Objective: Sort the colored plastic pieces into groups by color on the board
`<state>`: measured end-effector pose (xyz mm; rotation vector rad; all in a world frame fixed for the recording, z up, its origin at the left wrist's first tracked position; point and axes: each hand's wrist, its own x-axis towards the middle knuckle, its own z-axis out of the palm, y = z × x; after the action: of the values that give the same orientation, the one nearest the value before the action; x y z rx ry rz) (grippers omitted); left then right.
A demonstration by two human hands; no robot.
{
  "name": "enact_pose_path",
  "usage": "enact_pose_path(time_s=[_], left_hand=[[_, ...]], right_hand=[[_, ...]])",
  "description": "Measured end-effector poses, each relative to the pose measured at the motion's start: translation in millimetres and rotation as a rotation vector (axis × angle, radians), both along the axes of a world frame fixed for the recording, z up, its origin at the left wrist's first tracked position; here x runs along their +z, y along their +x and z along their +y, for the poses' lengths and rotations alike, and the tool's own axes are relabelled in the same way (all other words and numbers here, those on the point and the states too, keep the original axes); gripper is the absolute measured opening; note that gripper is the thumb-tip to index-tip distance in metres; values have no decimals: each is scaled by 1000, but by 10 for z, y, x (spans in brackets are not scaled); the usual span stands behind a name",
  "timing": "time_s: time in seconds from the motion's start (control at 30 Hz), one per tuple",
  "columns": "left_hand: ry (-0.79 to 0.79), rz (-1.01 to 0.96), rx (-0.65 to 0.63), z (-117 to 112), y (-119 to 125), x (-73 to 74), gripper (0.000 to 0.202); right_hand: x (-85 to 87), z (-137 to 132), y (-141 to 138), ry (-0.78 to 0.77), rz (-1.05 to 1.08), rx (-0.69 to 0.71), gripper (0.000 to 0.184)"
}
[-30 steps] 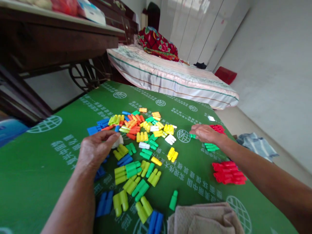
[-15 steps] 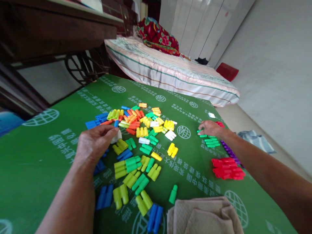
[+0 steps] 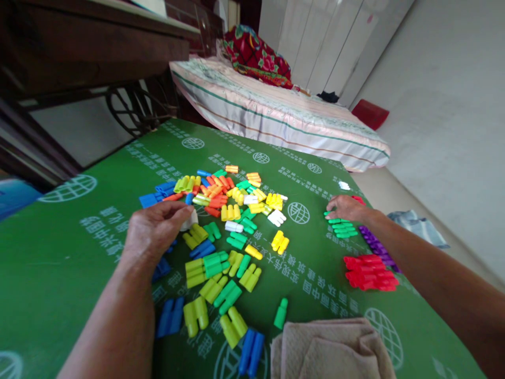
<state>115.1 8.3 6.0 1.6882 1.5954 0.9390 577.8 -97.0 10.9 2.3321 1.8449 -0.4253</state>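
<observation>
Right hand point(image 3: 347, 208): fingers curled and lowered, tips touching the far end of a close row of bright-green, peg-shaped plastic blocks point(image 3: 342, 228). Most of the row lies just on the near side of the fingers; the hand covers part of it. Whether a block is gripped, I cannot tell. Left hand point(image 3: 153, 229): thumb and fingers nearly closed, a small white plastic block point(image 3: 191, 220) right at the tips, partly hidden; hold uncertain.

Surroundings, from the person outward: folded tan cloth point(image 3: 331, 350) at the near side of the green, white-lettered bench point(image 3: 71, 273); a single green plastic peg point(image 3: 281, 313) just beyond it. Red plastic blocks point(image 3: 371, 272) heaped near the right forearm point(image 3: 430, 268), which partly screens a strip of knobbly purple plastic blocks point(image 3: 374, 245). Mixed-colour plastic blocks point(image 3: 231, 212) scattered between the hands. Past the bench: pink-and-white striped bed point(image 3: 272, 123), red flowered blanket point(image 3: 258, 58) on it.
</observation>
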Motion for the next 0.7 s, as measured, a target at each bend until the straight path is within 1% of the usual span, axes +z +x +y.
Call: enact_pose_path(time_s=[0.17,0.27,0.37,0.57,0.7], left_hand=[[3,-4,0,19,-16,-32,38],[6,1,-4,14,-16,-19,38],[8,11,5,1,-12,-3,38],[-6,-14,1,-5,-1,-10,38],[19,-15,-20,-12,-4,-3,38]], right_hand=[[47,-29,-12,46,22,0,22],[108,-30,-37,87,47,4,25],[173,-15,-96,125,80,11,24],[296,70,-377,181,173,-5,21],[321,148,-584,190,245,-5,22]])
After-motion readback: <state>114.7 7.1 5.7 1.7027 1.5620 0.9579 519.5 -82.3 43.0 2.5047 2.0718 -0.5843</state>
